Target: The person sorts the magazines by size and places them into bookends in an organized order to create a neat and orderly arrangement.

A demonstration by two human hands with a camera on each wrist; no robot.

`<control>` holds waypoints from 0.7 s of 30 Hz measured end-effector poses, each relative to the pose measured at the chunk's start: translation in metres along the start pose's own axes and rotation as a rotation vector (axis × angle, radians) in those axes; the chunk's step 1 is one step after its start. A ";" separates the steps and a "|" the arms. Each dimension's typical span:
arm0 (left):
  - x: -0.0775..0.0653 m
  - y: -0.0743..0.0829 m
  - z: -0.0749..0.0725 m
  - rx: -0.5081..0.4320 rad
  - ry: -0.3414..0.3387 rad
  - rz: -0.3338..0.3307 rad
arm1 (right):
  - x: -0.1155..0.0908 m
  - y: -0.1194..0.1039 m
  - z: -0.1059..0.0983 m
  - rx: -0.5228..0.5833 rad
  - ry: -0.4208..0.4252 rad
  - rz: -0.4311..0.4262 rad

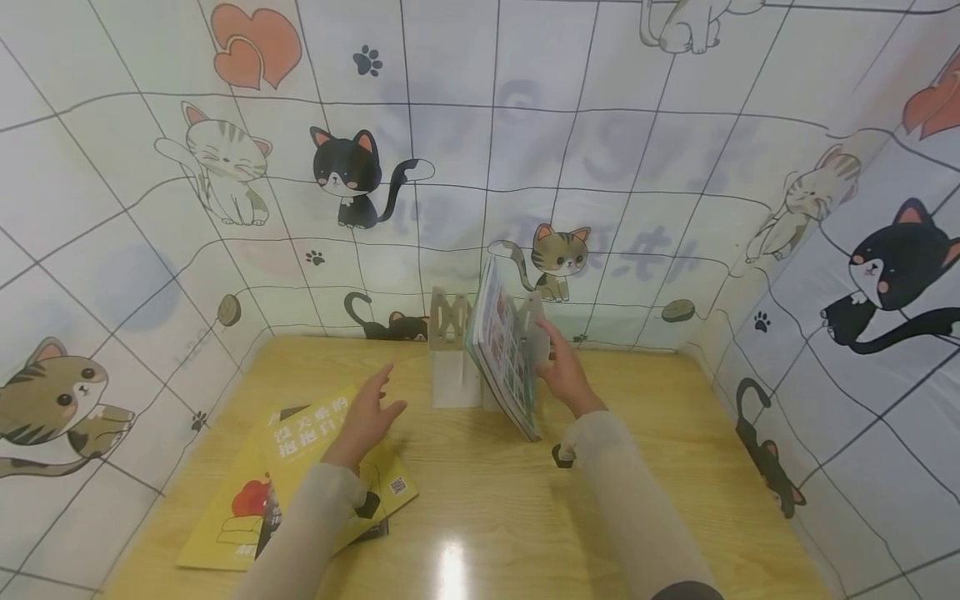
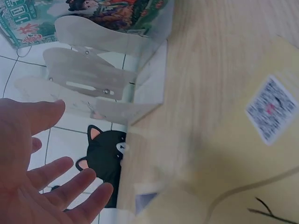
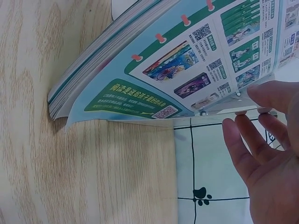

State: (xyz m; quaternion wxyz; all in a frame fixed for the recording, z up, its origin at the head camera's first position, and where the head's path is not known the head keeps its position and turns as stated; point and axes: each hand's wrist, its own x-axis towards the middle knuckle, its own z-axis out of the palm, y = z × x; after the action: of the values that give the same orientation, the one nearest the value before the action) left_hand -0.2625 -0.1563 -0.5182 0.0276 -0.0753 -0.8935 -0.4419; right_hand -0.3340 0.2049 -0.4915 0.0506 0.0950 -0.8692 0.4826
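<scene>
A white book rack (image 1: 456, 387) with upright dividers stands near the back of the table. Leaning in its right part are thin, colourful books (image 1: 501, 350), whose printed back cover (image 3: 135, 95) fills much of the right wrist view. My right hand (image 1: 567, 377) pinches the rack's rightmost divider, thumb on the books' side and fingers on the outer side. To the left, my left hand (image 1: 367, 423) hovers with spread fingers, holding nothing. Below it lie yellow books (image 1: 311, 437), partly hidden by the forearm. The left wrist view shows the rack's left dividers (image 2: 86, 70) with gaps between them.
The wooden table (image 1: 480, 500) meets a cat-patterned wall covering (image 1: 450, 150) at the back and both sides. A dark-covered book (image 1: 375, 531) shows at the edge of the yellow pile.
</scene>
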 end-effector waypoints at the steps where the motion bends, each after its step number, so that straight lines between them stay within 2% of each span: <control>1: -0.002 -0.002 -0.001 0.005 0.000 -0.006 | 0.000 0.000 0.000 0.002 0.000 0.000; 6: -0.009 -0.014 -0.007 0.037 0.024 -0.042 | 0.001 -0.001 0.001 -0.008 -0.002 0.009; 12: -0.015 -0.038 -0.012 0.001 0.045 -0.153 | 0.001 -0.002 0.001 -0.004 0.003 0.003; 15: -0.019 -0.048 -0.015 0.005 0.042 -0.172 | 0.002 -0.002 0.002 -0.004 0.004 0.005; 21: -0.027 -0.061 -0.023 0.087 0.079 -0.187 | 0.002 -0.002 0.002 0.002 0.000 0.007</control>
State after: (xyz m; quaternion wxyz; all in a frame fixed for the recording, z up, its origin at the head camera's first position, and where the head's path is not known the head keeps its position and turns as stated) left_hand -0.2464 -0.2142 -0.5551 0.0245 0.0273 -0.9133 -0.4057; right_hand -0.3354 0.2020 -0.4904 0.0488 0.0920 -0.8691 0.4836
